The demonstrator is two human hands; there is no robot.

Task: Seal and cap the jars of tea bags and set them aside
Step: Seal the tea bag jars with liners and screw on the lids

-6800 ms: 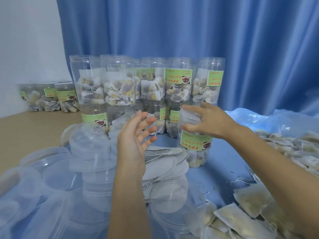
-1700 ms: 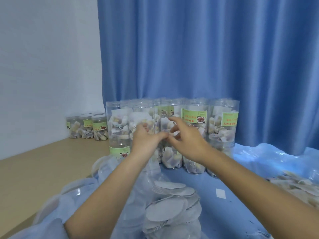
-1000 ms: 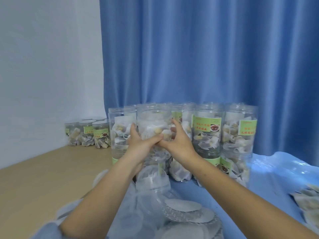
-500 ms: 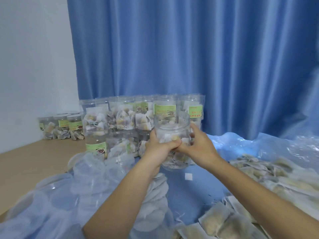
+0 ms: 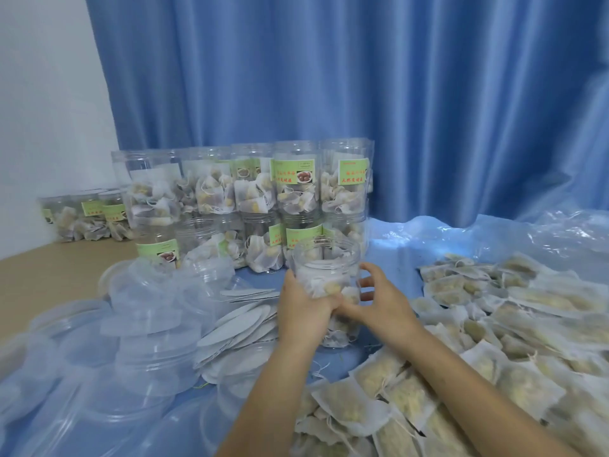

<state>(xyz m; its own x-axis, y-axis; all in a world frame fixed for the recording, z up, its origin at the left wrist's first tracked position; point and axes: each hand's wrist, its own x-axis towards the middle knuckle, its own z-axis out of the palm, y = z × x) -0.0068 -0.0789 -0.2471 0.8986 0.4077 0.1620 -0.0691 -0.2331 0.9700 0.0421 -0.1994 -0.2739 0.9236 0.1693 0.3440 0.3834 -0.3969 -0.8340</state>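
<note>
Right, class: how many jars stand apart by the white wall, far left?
3 small jars in a row on the tan tabletop, left of the stacked jars; more may hide behind them.

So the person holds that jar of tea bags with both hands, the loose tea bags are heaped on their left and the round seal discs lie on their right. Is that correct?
Not quite: the sides are swapped. In the head view both hands, left hand and right hand, do hold the jar, but the loose tea bags are heaped on the person's right, and the round seal discs lie on their left.

Soft even bluish light, faint shadows, mild glare on plastic sheeting (image 5: 543, 232), slight blur, wide-angle bending at edges
</note>
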